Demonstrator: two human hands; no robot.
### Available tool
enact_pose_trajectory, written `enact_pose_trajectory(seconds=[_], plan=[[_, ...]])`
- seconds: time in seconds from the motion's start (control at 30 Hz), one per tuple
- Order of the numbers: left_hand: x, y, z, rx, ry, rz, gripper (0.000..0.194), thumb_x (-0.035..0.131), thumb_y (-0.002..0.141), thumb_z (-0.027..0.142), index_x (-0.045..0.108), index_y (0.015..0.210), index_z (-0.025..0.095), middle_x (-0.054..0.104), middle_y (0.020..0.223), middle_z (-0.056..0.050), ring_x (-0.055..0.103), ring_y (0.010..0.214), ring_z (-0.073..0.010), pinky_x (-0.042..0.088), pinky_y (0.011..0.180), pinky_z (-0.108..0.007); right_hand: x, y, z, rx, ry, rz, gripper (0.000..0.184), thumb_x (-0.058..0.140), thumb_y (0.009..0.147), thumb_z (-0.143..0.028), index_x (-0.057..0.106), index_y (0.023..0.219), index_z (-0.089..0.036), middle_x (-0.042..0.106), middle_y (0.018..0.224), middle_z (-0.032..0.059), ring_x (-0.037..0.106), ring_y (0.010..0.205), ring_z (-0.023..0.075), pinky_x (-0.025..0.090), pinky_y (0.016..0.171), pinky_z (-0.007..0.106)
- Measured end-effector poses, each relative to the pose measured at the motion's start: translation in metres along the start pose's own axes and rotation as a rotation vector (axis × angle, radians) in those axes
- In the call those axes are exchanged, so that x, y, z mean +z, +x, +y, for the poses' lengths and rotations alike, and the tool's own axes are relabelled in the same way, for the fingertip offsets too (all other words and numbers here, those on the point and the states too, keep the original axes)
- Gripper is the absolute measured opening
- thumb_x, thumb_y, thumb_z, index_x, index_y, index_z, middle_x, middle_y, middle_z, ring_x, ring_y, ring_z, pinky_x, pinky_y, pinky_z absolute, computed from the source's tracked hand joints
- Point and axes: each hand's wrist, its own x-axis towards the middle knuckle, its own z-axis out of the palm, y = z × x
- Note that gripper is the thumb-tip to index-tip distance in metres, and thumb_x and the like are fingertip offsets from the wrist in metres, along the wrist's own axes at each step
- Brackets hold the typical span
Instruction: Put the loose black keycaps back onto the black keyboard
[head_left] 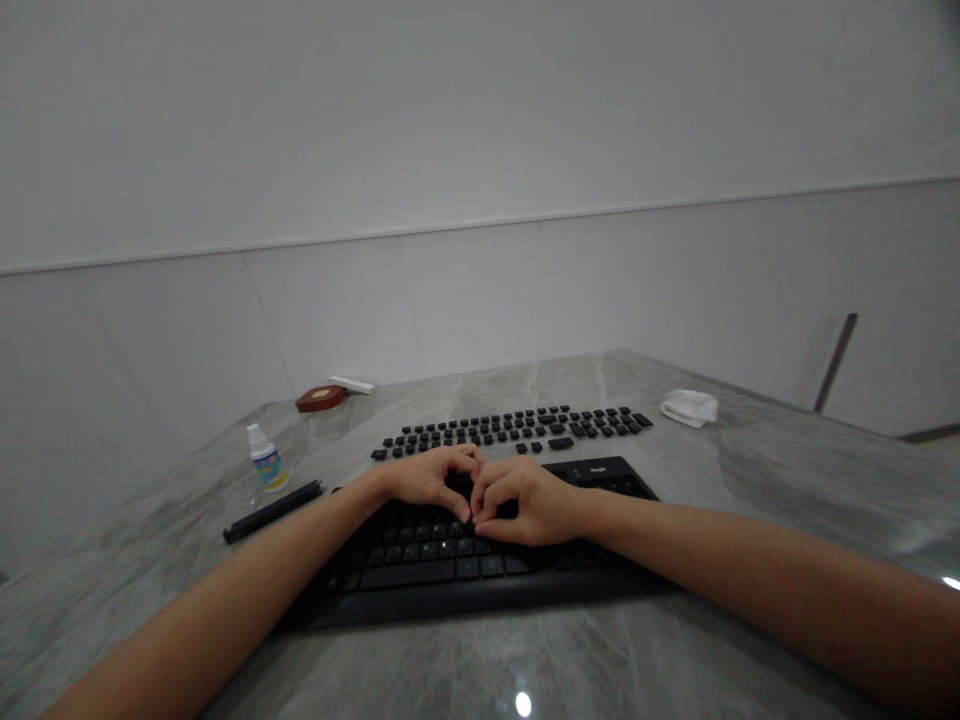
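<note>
A black computer keyboard (pixel 420 600) lies on the grey table in front of me. Its lower rows carry keycaps, while my hands cover much of the upper middle. My left hand (pixel 431 478) rests over it, its fingers bent and the thumb curved toward my right hand. Pinched together, the thumb and fingers of my right hand (pixel 529 503) meet my left fingertips low over the keys. Anything small between the fingertips is hidden. Behind the keyboard, loose black keycaps (pixel 495 432) are laid out in rows on the table.
At left stand a small white spray bottle (pixel 268 462) with a colourful label and, nearer, a long black bar-shaped thing (pixel 274 510). A brown case (pixel 320 399) and a white strip (pixel 352 384) lie at the back. A folded white cloth (pixel 689 407) sits on the right of the table (pixel 795 480).
</note>
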Motion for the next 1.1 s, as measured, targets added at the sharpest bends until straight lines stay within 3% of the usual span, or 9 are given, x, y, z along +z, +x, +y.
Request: enact_pose_trajectory(seconds=[0.73,1.1], plan=[[-0.0038,-0.0018,0.0048,-0.013,0.016,-0.039,0.044,0.082,0.064,0.053,0.072,0.093,0.021,0.055,0.103,-0.002,0.052,0.102,-0.0218,0.039,0.099,-0.033,-0.0026,0.0007,-0.0029,-0.003,-0.019,-0.042,0.015,0.065,0.084,-0.02,0.066,0.07,-0.015,0.071,0.081,0.0066,0.066,0.078,0.0145,0.053,0.08,0.028],[-0.0059,-0.0012,0.0095,0.002,0.003,-0.034,0.04,0.08,0.068,0.051,0.073,0.09,0.019,0.058,0.1,-0.003,0.055,0.1,-0.0213,0.042,0.095,-0.032,-0.0014,-0.0006,-0.0054,-0.049,-0.018,-0.011,0.01,0.056,0.072,-0.013,0.065,0.069,-0.015,0.068,0.085,0.0077,0.062,0.078,0.0161,0.052,0.076,0.03]])
